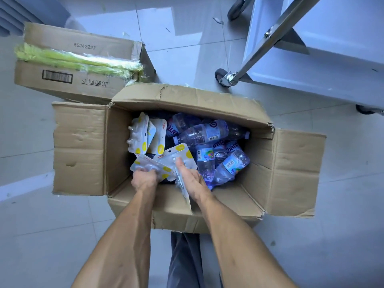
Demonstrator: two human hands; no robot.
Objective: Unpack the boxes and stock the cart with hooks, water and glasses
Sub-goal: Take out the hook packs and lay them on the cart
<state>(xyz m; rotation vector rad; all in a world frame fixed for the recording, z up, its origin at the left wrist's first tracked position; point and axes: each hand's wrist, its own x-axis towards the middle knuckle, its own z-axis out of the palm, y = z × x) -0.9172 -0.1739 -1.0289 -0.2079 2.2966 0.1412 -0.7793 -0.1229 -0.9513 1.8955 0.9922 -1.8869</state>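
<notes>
An open cardboard box (pixel 83 146) sits on the floor below me. Several hook blister packs (pixel 145 134) with yellow spots lie in its left half, and several small water bottles (pixel 209 133) fill its right half. My left hand (pixel 144 179) grips a hook pack (pixel 143 164) near the box's front. My right hand (pixel 192 180) holds other hook packs (pixel 178 156), thumb on top, with one pack hanging down under the palm. The metal cart (pixel 311 65) stands at the upper right on its castors.
A second cardboard box (pixel 68 80), sealed with yellow-green tape, lies behind the open one at the upper left. A cart castor (pixel 222 76) is close to the open box's far flap. The floor is grey tile. My trouser leg shows below the box.
</notes>
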